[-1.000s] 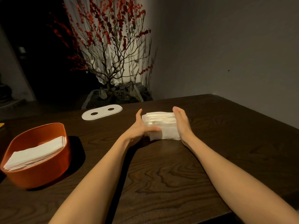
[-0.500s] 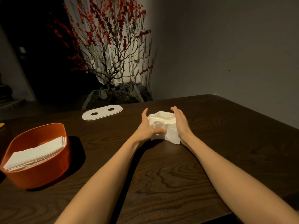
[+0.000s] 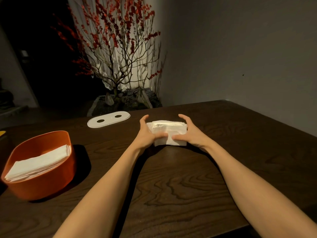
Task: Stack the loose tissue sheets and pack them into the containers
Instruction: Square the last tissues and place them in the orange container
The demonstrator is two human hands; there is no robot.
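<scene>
We are cupping the tissue stack between both hands out on the dark surface. Our left hand is gripping its left end, our right hand its right end, fingers curling round the far side and thumbs pressing the near face. The stack's long axis is running left to right. The orange tub, already holding tissues, is sitting well apart, off to our left and nearer us, so the left hand is the closer one.

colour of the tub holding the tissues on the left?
Orange: the oval plastic tub is plain orange, no pattern. Head view, the only one, shows it clearly.
</scene>
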